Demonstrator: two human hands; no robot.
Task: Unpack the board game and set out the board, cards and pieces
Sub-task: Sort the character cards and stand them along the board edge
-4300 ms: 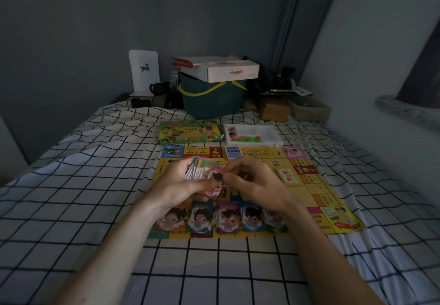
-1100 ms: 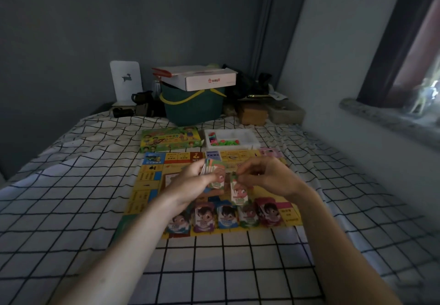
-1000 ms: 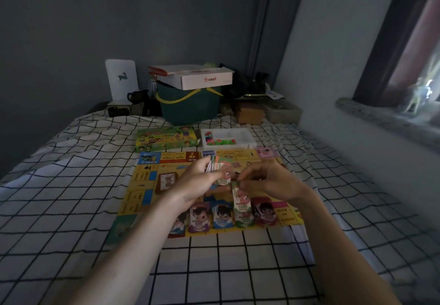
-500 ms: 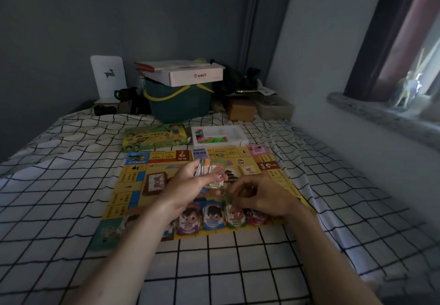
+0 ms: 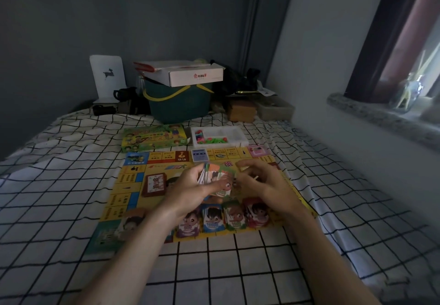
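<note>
The yellow game board lies flat on the checked bedsheet. My left hand holds a fanned stack of cards above the board's middle. My right hand is close beside the stack, fingers curled at its right edge; whether it pinches a card I cannot tell. Several piles of character cards lie in a row along the board's near edge. A red-backed deck rests on the board's left part, a blue deck at its far edge.
The green game box and a white tray of coloured pieces sit just beyond the board. Behind them stand a teal basket topped by a white carton. A wall and window ledge run along the right.
My right hand laid a card on a near-edge pile, then rose back to the stack in my left hand. The view has drifted right, showing more of the window.
</note>
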